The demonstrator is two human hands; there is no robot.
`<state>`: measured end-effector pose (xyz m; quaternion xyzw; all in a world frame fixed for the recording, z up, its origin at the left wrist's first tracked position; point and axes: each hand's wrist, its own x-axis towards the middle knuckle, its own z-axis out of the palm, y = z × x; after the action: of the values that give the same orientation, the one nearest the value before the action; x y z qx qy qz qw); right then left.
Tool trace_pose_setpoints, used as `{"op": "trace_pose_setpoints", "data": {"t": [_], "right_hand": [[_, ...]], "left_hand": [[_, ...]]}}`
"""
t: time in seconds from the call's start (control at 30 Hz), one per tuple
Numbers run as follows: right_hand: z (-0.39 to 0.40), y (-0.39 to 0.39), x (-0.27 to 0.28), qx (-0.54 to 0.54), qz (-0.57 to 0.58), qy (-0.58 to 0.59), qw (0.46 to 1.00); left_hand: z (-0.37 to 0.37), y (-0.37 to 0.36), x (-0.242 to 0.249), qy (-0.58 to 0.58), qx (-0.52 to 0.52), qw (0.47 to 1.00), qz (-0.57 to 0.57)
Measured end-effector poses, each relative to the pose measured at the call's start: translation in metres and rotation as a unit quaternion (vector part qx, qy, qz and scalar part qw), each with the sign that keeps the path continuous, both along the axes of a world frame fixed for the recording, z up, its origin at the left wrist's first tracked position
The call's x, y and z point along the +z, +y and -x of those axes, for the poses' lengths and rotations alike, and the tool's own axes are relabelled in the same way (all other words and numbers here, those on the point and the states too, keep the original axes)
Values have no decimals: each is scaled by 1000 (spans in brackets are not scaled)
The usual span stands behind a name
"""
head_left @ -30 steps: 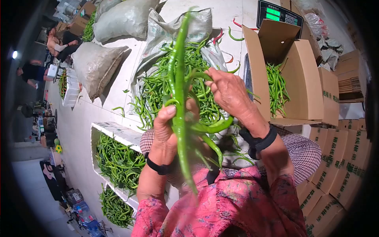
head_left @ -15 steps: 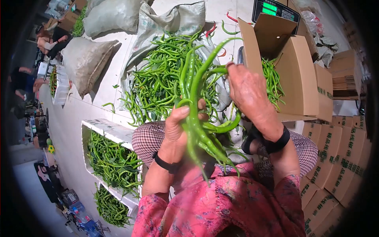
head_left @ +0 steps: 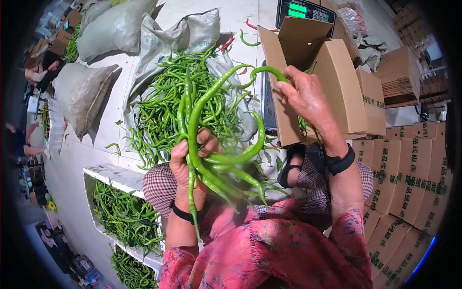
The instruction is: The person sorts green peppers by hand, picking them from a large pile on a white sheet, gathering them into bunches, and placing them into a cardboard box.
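My left hand (head_left: 182, 169) is wrapped round a bunch of long green chili peppers (head_left: 194, 129), which fan out above and below the fist over my lap. In a pinch between thumb and fingers, my right hand (head_left: 308, 95) holds one end of a curved green chili pepper (head_left: 269, 70), out to the right of the bunch beside the flap of an open cardboard box (head_left: 342, 79). Behind my left hand, a heap of green chili peppers (head_left: 166, 108) lies on an opened woven sack (head_left: 166, 36).
Foam boxes (head_left: 113, 174) of green peppers stand at lower left. Full sacks (head_left: 84, 94) lie at upper left, with other people beyond. A scale (head_left: 308, 13) with a lit display is behind the box. Printed cartons (head_left: 409, 168) are stacked at right. Several loose red peppers (head_left: 227, 43) lie on the floor.
My right hand has moved away from my left, up and to the right, with the curved pepper drawn out from the bunch. The whole view has shifted a little.
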<state>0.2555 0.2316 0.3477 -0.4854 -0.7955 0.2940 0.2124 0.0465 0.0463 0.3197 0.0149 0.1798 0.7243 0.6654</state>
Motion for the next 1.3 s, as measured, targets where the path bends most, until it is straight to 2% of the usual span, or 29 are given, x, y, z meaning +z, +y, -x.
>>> {"op": "trace_pose_setpoints", "data": {"t": [0.1,0.13,0.17,0.2,0.23,0.3,0.33,0.37,0.4,0.47,0.53,0.57,0.63,0.67,0.73,0.77,0.83,0.87,0.97,1.0,1.1,1.13,1.17,1.23,1.27,1.3], "right_hand": [[-16,15,-6,-32,-50,0,998],[-22,20,0,-52,-127,-72,988],[-27,26,6,-103,-123,-143,977],[-41,37,-2,-102,-169,-153,968],[-47,40,-4,-71,-350,-132,925],[-50,32,11,-64,-325,-102,938],[-41,22,17,-23,-185,13,982],[-26,6,23,16,-38,127,991],[-13,-16,30,27,92,149,984],[16,-54,47,132,202,123,963],[34,-79,34,227,148,158,950],[43,-91,35,167,206,204,942],[56,-96,26,135,385,319,855],[60,-99,22,135,384,317,857],[64,-105,13,66,453,373,807],[64,-105,9,65,456,371,806],[63,-101,1,53,479,432,762],[58,-98,0,43,503,465,728],[49,-89,9,44,515,455,725],[49,-89,12,9,524,453,721],[33,-80,-5,-4,499,458,736],[27,-79,-4,-41,520,489,699],[21,-77,0,-42,523,489,697],[7,-75,13,16,454,414,789],[5,-78,25,-8,423,311,851],[8,-81,31,-15,423,311,851]], "left_hand": [[2,-3,-1,0,17,1000,5],[2,-3,0,-2,12,1000,-3],[1,-3,1,-4,8,1000,-12],[-1,-3,4,12,11,1000,-5],[-2,-3,4,3,5,1000,-5],[-1,-3,-1,5,-15,1000,-26],[-2,-3,-1,15,-12,1000,-19],[-4,-3,0,15,-12,1000,-17],[-6,-2,1,41,-16,999,-4],[-10,1,6,85,-20,996,28],[-9,1,5,136,-15,989,47],[-9,1,8,165,-15,984,62],[-13,3,9,205,-24,977,44],[-14,2,5,230,-26,971,54],[-15,0,-2,271,-28,959,80],[-15,0,-2,269,-28,959,82],[-12,5,2,303,-19,950,68],[-13,5,3,267,-20,961,66],[-9,1,4,252,-22,963,95],[-11,2,5,246,-16,964,102],[-8,2,-5,223,12,971,87],[-6,2,-7,200,19,975,96],[-5,2,-7,186,31,978,90],[-2,1,-14,132,35,987,81],[-2,1,-15,101,28,991,83],[-2,1,-16,76,16,995,69]]}}
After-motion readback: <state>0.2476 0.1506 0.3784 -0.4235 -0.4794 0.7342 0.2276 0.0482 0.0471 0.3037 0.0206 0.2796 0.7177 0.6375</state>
